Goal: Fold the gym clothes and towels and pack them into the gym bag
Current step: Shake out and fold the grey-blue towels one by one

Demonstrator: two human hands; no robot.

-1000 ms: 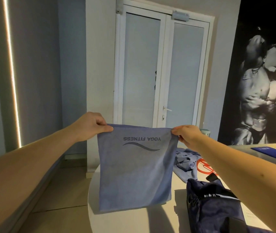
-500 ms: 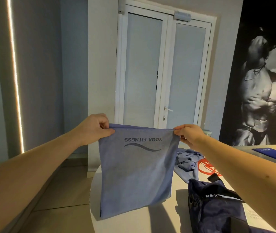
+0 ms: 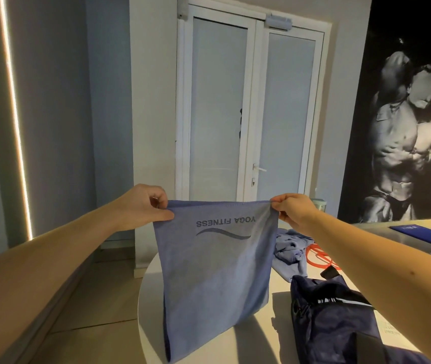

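Fingers (image 3: pixel 162 215) of the left hand (image 3: pixel 143 206): curled, thumb pressed over the cloth, pinching the top left corner of the towel (image 3: pixel 217 271). Right hand (image 3: pixel 293 214): same pinch on the top right corner, fingertips (image 3: pixel 277 206) bunched on the hem.

Count:
- two hands, both on the towel
- one blue towel, raised
- one dark navy gym bag (image 3: pixel 332 324)
- one crumpled blue heap of clothes (image 3: pixel 291 248); number of pieces cannot be told
- one orange band (image 3: pixel 319 256)
- one round white table (image 3: pixel 277 308)

Towel hangs straight down from the two pinches, top hem stretched taut between them. Print "YOGA FITNESS" reads upside down, a wave mark under it. Lower left edge shows two layers. Whether the bottom hem touches the table cannot be told.

From the towel: gym bag at 4 o'clock, on the table, just beside the towel's lower right edge. Clothes heap at 3 o'clock, partly hidden behind the towel's right edge; orange band just past it. Table rim curves at 8 o'clock, with floor beyond. A bare strip of tabletop lies at 5 o'clock, between towel and bag. At 12 o'clock, beyond the table, stands a white double door (image 3: pixel 248 114).
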